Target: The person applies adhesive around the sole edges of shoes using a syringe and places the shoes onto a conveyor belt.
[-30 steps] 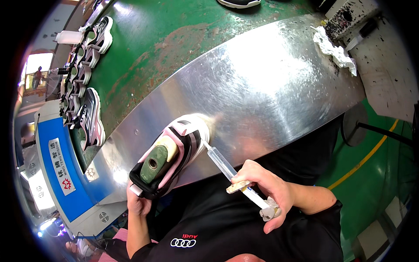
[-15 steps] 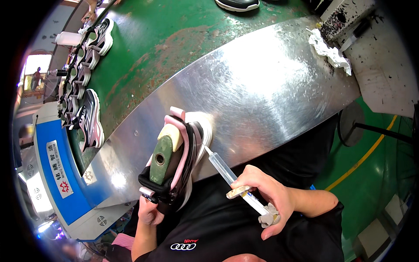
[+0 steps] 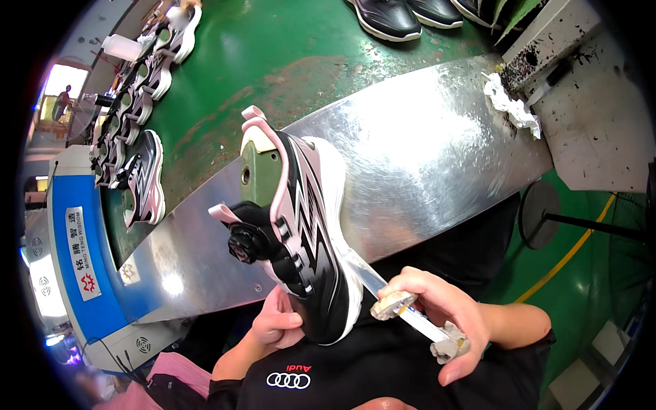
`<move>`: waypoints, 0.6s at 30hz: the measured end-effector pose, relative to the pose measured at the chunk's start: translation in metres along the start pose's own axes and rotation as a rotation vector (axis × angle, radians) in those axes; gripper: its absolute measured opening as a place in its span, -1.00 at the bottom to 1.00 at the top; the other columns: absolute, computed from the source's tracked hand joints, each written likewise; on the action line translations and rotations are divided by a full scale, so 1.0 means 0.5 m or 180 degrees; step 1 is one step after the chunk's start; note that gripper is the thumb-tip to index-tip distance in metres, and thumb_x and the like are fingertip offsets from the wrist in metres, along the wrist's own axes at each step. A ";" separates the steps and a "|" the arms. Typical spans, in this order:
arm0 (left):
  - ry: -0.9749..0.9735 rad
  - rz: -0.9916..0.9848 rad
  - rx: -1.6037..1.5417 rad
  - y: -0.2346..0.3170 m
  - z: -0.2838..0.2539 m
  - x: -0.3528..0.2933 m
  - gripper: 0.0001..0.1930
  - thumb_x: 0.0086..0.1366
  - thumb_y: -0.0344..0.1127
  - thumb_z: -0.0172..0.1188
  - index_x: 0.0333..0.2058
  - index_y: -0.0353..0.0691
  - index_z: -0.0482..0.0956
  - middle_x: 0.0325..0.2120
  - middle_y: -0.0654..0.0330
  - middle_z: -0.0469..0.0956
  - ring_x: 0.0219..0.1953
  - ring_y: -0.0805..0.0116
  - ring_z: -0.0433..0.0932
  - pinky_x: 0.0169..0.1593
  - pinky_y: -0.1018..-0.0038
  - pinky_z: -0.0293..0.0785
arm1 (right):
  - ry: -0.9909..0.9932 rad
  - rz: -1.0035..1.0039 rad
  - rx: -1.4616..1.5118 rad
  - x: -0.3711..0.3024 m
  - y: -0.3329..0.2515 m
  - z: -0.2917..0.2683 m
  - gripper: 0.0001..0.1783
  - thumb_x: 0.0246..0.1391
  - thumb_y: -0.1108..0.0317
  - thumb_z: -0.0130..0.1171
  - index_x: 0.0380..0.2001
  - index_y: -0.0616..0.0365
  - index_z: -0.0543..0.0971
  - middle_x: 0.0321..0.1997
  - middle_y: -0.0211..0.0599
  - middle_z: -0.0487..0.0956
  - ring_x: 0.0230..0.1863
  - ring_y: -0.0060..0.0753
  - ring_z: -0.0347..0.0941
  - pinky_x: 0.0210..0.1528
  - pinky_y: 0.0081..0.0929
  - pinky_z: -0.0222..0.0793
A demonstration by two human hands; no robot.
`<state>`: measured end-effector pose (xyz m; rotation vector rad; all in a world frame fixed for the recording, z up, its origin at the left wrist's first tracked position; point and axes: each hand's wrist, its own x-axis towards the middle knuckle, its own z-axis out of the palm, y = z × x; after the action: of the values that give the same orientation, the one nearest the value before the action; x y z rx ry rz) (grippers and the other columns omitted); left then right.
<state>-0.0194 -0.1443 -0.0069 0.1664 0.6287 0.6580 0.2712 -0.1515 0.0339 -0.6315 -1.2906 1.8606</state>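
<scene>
A black and pink sneaker (image 3: 316,236) with a white sole is tilted over the near edge of the metal plate, heel away from me. Its side faces up, and a green shoe last (image 3: 263,179) fills its opening. My left hand (image 3: 279,322) grips the sneaker at the toe end, some fingers hidden beneath it. In my right hand (image 3: 447,301) is a clear syringe (image 3: 370,277), its thumb end and flange wrapped in pale, dirty padding. The syringe tip is at the seam between upper and sole; whether it touches cannot be made out.
The shiny metal plate (image 3: 424,164) spans a green surface (image 3: 273,41). More sneakers (image 3: 145,179) line the left beside a white bottle (image 3: 121,48). Black shoes (image 3: 386,19) stand at the far side. Crumpled white tissue (image 3: 511,106) lies far right, near a stained machine housing (image 3: 594,123).
The sneaker has been turned so its side faces up, with the toe swung toward me. My right hand and the syringe have shifted slightly right, the tip still by the sole edge.
</scene>
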 end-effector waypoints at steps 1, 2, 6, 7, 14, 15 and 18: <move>-0.0170 -0.0109 -0.0178 0.001 0.002 0.008 -0.20 -0.01 -0.58 0.15 0.22 -0.36 -0.02 0.15 -0.07 0.22 0.18 0.01 0.28 0.24 0.08 0.16 | -0.0055 0.0086 -0.0066 -0.006 -0.015 0.000 0.07 -0.36 -0.05 0.41 0.17 0.29 0.16 -0.01 -0.21 0.27 -0.12 -0.38 0.21 -0.10 -0.53 0.15; -0.0182 -0.0088 -0.0192 0.001 -0.001 0.015 -0.20 -0.01 -0.58 0.15 0.22 -0.36 -0.02 0.15 -0.07 0.22 0.18 0.01 0.28 0.24 0.08 0.16 | -0.0073 0.0095 -0.0084 -0.010 -0.024 0.002 0.07 -0.36 -0.05 0.41 0.17 0.29 0.16 -0.01 -0.21 0.27 -0.12 -0.38 0.21 -0.10 -0.53 0.15; -0.0539 -0.0416 -0.0664 -0.005 0.005 0.048 -0.25 0.00 -0.67 0.06 0.22 -0.31 0.04 0.13 -0.07 0.27 0.16 0.01 0.31 0.23 0.08 0.18 | 0.0378 0.0051 0.0313 -0.028 -0.066 0.032 0.13 -0.44 -0.18 0.45 0.10 0.36 0.22 -0.08 -0.16 0.33 -0.22 -0.40 0.27 -0.20 -0.48 0.15; -0.0748 -0.0494 -0.0688 -0.010 0.001 0.061 -0.27 0.00 -0.67 0.06 0.21 -0.29 0.08 0.10 -0.05 0.31 0.15 0.03 0.32 0.22 0.09 0.19 | 0.0198 0.0267 0.0185 -0.038 -0.086 0.027 0.17 -0.43 -0.18 0.44 0.12 0.41 0.17 -0.04 -0.14 0.32 -0.08 -0.36 0.28 -0.03 -0.48 0.12; -0.1007 -0.0728 -0.0621 -0.028 0.042 0.124 -0.51 0.03 -0.63 0.07 0.02 -0.27 0.39 -0.06 0.05 0.46 0.06 0.13 0.39 0.13 0.22 0.26 | 0.0435 0.0017 -0.1096 -0.067 -0.164 0.052 -0.10 -0.42 0.04 0.44 -0.03 0.40 0.35 -0.17 -0.14 0.41 -0.31 -0.36 0.28 -0.21 -0.48 0.17; -0.1095 -0.0767 -0.0667 -0.034 0.038 0.136 -0.50 0.07 -0.64 0.06 0.05 -0.26 0.37 -0.03 0.05 0.45 0.07 0.15 0.40 0.15 0.22 0.27 | 0.0421 -0.0082 -0.1217 -0.070 -0.169 0.050 -0.14 -0.39 0.06 0.42 -0.03 0.39 0.36 -0.20 -0.15 0.43 -0.32 -0.35 0.28 -0.23 -0.47 0.17; -0.1382 -0.0877 -0.0667 -0.033 0.056 0.160 -0.55 0.16 -0.62 0.06 0.06 -0.25 0.37 0.00 0.09 0.45 0.07 0.20 0.40 0.18 0.24 0.28 | 0.0400 -0.0093 -0.1233 -0.083 -0.186 0.047 -0.22 -0.32 0.10 0.38 -0.04 0.35 0.36 -0.22 -0.18 0.46 -0.33 -0.34 0.29 -0.25 -0.44 0.18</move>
<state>0.0549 -0.1067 -0.0295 0.0231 0.1572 0.3985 0.3067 -0.1802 0.1279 -0.9102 -1.5796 1.5297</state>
